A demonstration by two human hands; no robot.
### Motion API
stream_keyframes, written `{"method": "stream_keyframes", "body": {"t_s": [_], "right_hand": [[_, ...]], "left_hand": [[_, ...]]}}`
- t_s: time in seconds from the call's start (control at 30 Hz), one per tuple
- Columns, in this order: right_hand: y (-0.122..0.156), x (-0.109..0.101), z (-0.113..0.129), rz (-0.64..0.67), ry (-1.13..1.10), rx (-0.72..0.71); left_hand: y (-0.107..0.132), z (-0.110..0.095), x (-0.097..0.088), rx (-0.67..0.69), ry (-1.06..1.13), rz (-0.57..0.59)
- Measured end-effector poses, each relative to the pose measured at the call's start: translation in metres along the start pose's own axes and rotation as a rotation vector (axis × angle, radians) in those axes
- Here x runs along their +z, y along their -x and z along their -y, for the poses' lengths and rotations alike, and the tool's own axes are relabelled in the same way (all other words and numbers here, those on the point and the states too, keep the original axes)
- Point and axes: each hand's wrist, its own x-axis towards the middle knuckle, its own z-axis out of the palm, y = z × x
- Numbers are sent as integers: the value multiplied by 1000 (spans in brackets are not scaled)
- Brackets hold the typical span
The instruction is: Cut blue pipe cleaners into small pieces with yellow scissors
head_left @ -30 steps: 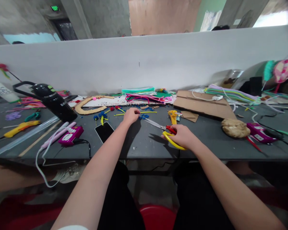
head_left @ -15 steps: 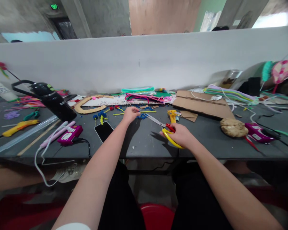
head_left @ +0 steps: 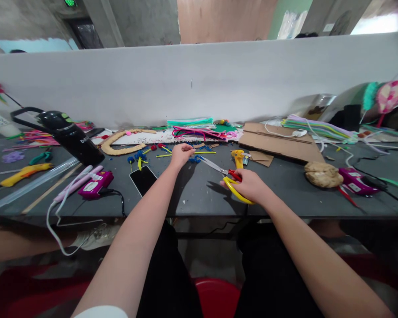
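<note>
My right hand [head_left: 248, 184] grips a pair of scissors [head_left: 215, 165] by the red and yellow handles. The blades point left, their tips close to the fingers of my left hand [head_left: 182, 155]. Thumb and fingers of that hand are pinched together; whatever they may hold is too small to make out. Beneath the blade tips, dark blue fuzzy bits [head_left: 194, 159] lie on the grey table. A yellow pipe cleaner [head_left: 206, 153] passes behind the left fingertips. Just beyond my right hand stands a yellow glue gun [head_left: 238, 158].
A black phone [head_left: 143, 180] lies beside my left forearm. Further left are a tilted black bottle [head_left: 71, 139] and a purple box [head_left: 96, 185] with cords. Cardboard [head_left: 281, 143], a tan rounded lump [head_left: 323, 175] and bundled pipe cleaners [head_left: 321, 128] occupy the right. A pale partition [head_left: 135, 88] rises behind.
The view has shifted slightly. Both hands keep nearly the same pose, with the scissor tips still near my left fingertips.
</note>
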Motion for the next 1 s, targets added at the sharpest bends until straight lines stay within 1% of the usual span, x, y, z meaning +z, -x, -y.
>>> {"method": "stream_keyframes", "body": {"t_s": [0.07, 0.1, 0.17, 0.23, 0.3, 0.37, 0.47, 0.53, 0.63, 0.83, 1.0], "right_hand": [[1, -2, -2, -3, -9, -4], [1, -3, -3, -7, -11, -9], [3, -6, -6, -19, 1, -45], [7, -9, -9, -41, 2, -119], [12, -13, -10, -54, -15, -181], [20, -16, -10, -50, -31, -203], [31, -19, -10, -53, -47, -230], [37, -21, -10, -70, -48, -246], [42, -23, -12, -82, -45, -256], [43, -24, -13, -106, -32, -245], [44, -21, -13, -90, -17, -247]], "left_hand": [[10, -10, -4, -11, 28, 35], [18, -16, -7, -39, 72, 65], [38, -30, -13, -78, 169, 124], [62, -44, -18, -63, 248, 178], [86, -56, -23, -30, 260, 198], [106, -66, -27, 11, 249, 220], [126, -75, -34, 26, 213, 261], [132, -77, -38, 39, 182, 265], [135, -79, -42, 67, 137, 252], [134, -77, -42, 145, 90, 282], [137, -77, -41, 271, -110, 257]]}}
